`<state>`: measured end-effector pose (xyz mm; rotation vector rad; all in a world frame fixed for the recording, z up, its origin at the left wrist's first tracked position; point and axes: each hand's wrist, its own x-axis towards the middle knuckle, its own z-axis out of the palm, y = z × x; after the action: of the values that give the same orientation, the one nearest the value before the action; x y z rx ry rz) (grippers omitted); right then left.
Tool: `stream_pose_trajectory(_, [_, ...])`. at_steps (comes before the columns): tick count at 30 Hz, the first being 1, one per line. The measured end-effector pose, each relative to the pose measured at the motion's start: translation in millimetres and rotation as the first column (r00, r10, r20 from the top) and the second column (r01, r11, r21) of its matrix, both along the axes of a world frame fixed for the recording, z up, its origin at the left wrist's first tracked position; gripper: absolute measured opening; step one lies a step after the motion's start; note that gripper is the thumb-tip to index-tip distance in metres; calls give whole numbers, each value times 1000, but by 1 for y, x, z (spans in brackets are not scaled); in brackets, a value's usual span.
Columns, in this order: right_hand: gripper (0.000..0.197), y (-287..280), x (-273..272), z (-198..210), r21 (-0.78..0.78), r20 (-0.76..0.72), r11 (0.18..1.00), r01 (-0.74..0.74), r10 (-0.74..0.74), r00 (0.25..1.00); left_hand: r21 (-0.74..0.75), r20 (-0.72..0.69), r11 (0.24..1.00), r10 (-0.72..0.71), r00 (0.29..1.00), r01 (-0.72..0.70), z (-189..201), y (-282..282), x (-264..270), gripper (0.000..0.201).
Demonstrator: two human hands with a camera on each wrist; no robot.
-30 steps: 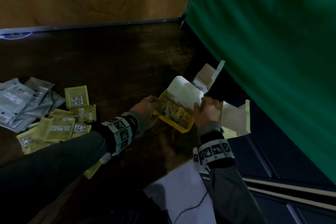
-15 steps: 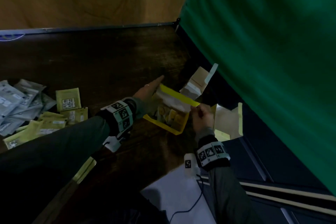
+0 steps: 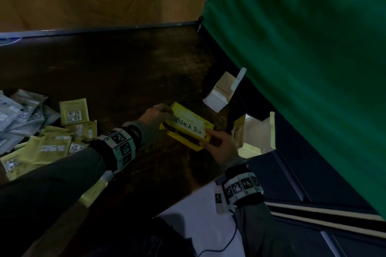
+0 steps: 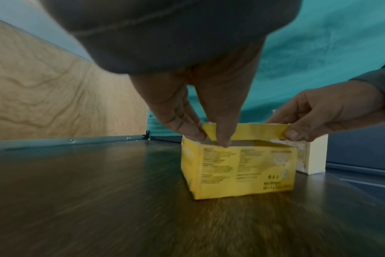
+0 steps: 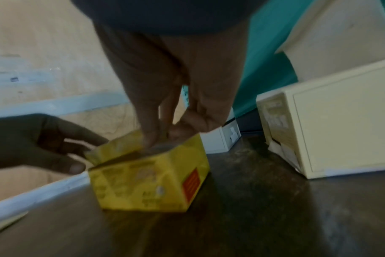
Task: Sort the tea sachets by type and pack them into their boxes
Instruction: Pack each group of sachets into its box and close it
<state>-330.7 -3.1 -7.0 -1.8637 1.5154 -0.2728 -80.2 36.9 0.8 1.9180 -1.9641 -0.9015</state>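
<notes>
A yellow tea box (image 3: 188, 129) with a handwritten "Black Tea" label stands on the dark wooden table (image 3: 125, 73). Its lid lies almost flat over the opening, so the sachets inside are hidden. My left hand (image 4: 209, 139) pinches the left end of the lid's tuck flap (image 4: 244, 132), and my right hand (image 4: 292, 132) pinches the right end. In the right wrist view my right hand's fingertips (image 5: 152, 140) press on the top of the yellow box (image 5: 150, 180). Loose yellow-green sachets (image 3: 52, 144) and grey sachets (image 3: 16, 115) lie heaped at the left.
Behind the yellow box stands an open white box (image 3: 219, 96). An open pale yellow box (image 3: 254, 133) sits to its right at the table's edge. A green curtain (image 3: 302, 69) hangs close on the right. A single sachet (image 3: 94, 192) lies under my left forearm.
The lid stood up with sachets showing inside; it has since swung down over the box. Both hands have shifted to the ends of its front flap.
</notes>
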Motion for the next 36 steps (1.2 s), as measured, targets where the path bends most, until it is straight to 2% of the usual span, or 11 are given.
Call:
stream_pose_trajectory(3, [42,7,1,-7,-55,41,994,92,-89,995,-20,11,1000,-24,1000,24,1,1,-1,47])
stream_pose_trajectory(6, [42,15,3,-1,-87,-23,996,14,-16,1000,0,41,999,-51,998,51,1,4,2,45])
stream_pose_trajectory(9, [46,16,1,3,-116,-81,993,-36,27,996,-5,191,993,-115,975,118,4,6,3,42])
stream_pose_trajectory(12, [56,18,1,4,-138,-87,990,-2,-10,996,-21,293,995,-88,952,98,0,7,-1,65])
stream_pose_trajectory(14, [57,20,3,1,-152,-52,987,51,-60,997,-14,242,999,-41,970,45,-3,7,-4,88])
stream_pose_trajectory(18, [37,26,12,-7,-140,1,990,8,-8,1000,116,233,988,-131,964,106,-1,-6,-9,111])
stream_pose_trajectory(22, [47,21,21,-4,-174,6,985,-8,9,1000,108,377,970,-244,894,219,-5,-19,-10,109])
stream_pose_trajectory(26, [66,20,25,1,-160,9,985,62,-62,998,40,432,976,-209,877,213,-13,-25,-3,97])
stream_pose_trajectory(28, [59,21,18,9,-202,-18,965,165,-172,985,34,438,984,-174,882,177,-15,-32,6,95])
stream_pose_trajectory(32, [43,17,-4,23,-408,4,844,347,-379,925,97,409,995,-32,912,-8,-20,-53,20,86])
stream_pose_trajectory(36, [56,4,-18,35,-199,-245,906,373,-414,876,65,334,994,65,940,-91,-12,-64,10,85])
